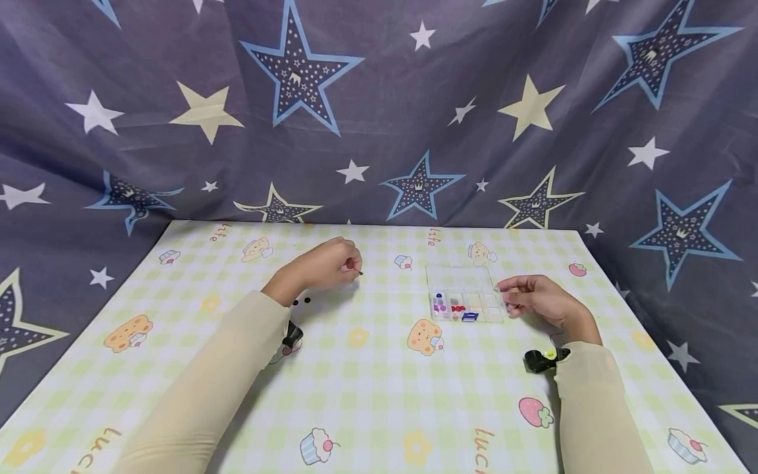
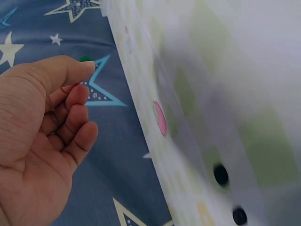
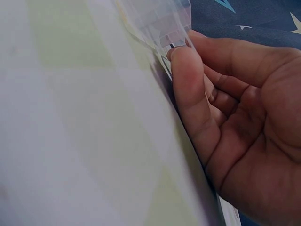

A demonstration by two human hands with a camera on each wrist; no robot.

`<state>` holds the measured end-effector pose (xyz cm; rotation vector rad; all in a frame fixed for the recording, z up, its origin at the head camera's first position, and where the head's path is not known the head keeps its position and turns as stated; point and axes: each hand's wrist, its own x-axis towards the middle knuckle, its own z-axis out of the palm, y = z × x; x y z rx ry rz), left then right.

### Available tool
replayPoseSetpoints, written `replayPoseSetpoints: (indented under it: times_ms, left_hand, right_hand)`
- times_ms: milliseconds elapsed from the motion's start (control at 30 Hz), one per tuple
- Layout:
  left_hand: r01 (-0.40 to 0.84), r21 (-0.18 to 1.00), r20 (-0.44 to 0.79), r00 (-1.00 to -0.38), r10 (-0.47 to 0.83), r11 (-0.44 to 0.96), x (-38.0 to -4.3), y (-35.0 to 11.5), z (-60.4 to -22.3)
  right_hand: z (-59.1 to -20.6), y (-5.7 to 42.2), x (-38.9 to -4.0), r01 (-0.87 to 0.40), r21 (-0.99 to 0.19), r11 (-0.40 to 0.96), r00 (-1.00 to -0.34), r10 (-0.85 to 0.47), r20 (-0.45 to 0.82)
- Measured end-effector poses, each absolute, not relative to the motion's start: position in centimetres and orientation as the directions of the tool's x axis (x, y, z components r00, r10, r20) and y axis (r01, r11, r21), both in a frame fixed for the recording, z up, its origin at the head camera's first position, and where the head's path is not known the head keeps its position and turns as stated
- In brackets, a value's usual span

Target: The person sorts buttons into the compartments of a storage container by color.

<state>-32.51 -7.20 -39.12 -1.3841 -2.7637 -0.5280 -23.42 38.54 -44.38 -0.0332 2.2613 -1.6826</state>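
Observation:
My left hand [image 1: 331, 263] is raised over the left-middle of the table and pinches a small green piece [image 2: 86, 59] between thumb and forefinger. Most of that piece is hidden by the fingers. A clear plastic compartment box [image 1: 491, 315] lies on the right half of the table with its lid [image 1: 458, 278] folded back. Small blue, purple and red pieces [image 1: 458, 308] sit in its left compartments. My right hand [image 1: 541, 299] holds the box by its right edge, thumb and fingers pinching it there.
Two small black round pieces [image 2: 221, 174] lie on the table by the left forearm. A checked cloth with cartoon prints [image 1: 358, 395] covers the tabletop. Behind the table's far edge hangs a dark star-patterned curtain [image 1: 379, 99].

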Motion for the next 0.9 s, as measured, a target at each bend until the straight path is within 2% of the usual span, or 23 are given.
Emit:
replayPoseSetpoints:
  times_ms: [900]
  left_hand:
    - [0.835, 0.264, 0.181, -0.534, 0.826, 0.483, -32.6, 1.8, -39.3]
  right_hand:
    - [-44.4, 38.5, -23.4, 0.166, -0.933, 0.32, -0.949, -0.207, -0.24]
